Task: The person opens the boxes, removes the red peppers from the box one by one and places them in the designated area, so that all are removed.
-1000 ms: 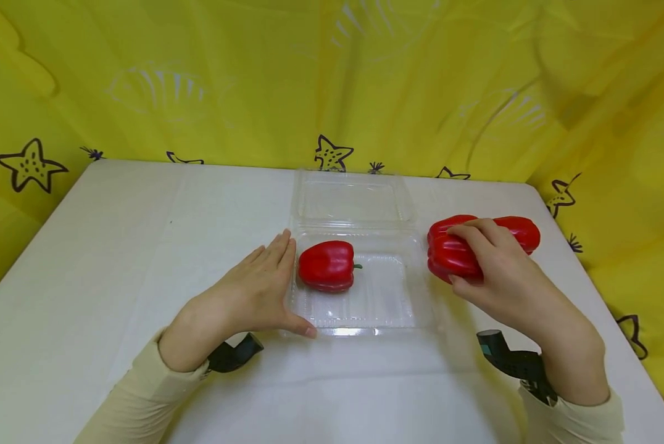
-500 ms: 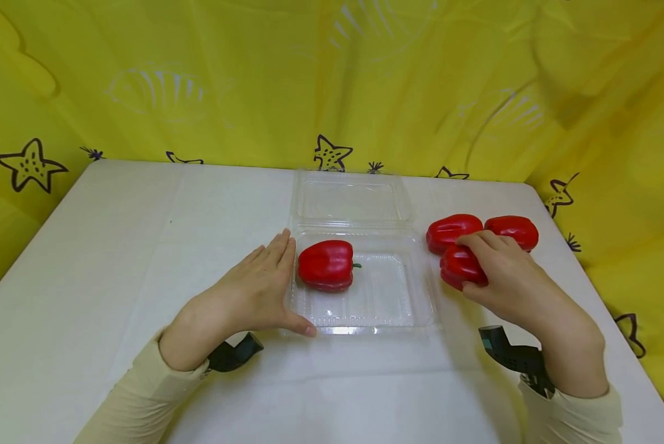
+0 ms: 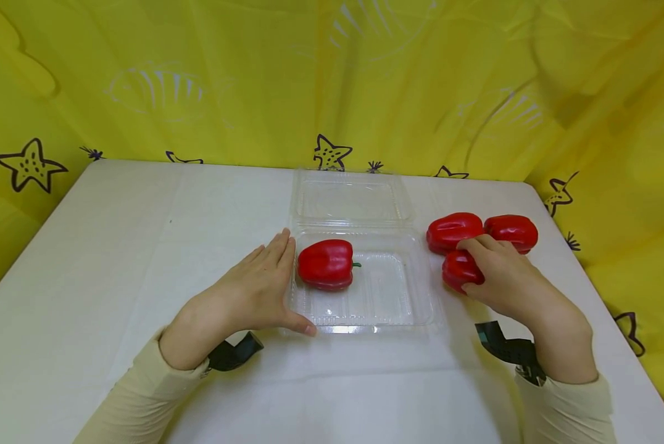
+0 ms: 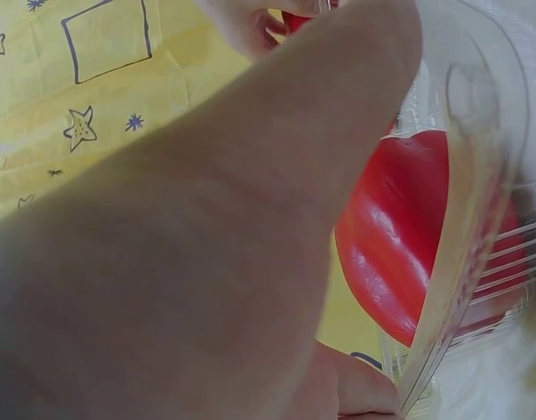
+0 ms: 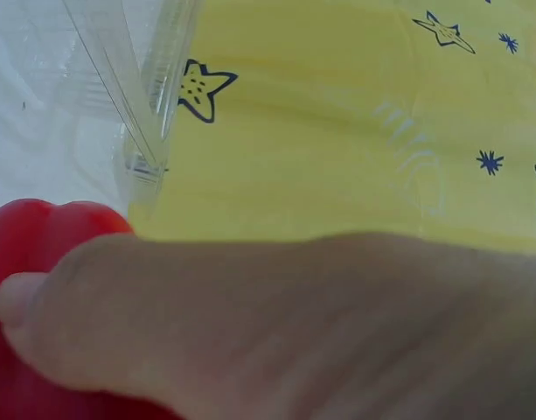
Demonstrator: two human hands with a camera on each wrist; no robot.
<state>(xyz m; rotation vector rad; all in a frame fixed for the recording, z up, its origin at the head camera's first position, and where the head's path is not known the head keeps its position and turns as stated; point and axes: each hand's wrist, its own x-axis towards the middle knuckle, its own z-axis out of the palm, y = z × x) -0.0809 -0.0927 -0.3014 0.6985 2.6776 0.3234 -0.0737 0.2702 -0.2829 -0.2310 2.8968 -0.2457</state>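
All positions refer to the clear container [image 3: 384, 290]. My right grip [image 3: 501, 271] holds a red pepper [image 3: 458, 271] just to the container's right, with the thumb on the pepper's near side. I cannot tell whether this pepper bears on the table. My left grip [image 3: 254, 290] holds nothing; its straight fingers lie along the container's left wall, thumb at the near left corner.

Handling: the pepper's glossy skin may slip, so wrap its widest part and apply even pressure. Clear the rear pepper [image 3: 451, 231] and the outer pepper [image 3: 512, 231], both right of the container, before any sideways motion. Brace the container lightly; its thin wall would probably flex. Avoid the stemmed pepper [image 3: 325, 265] in its left half and the open lid [image 3: 354, 200] beyond its far edge.

Surroundings: the white table [image 3: 115, 246] carries the container. A yellow curtain [image 3: 254, 61], printed with starfish and fish, hangs beyond it and to both sides.
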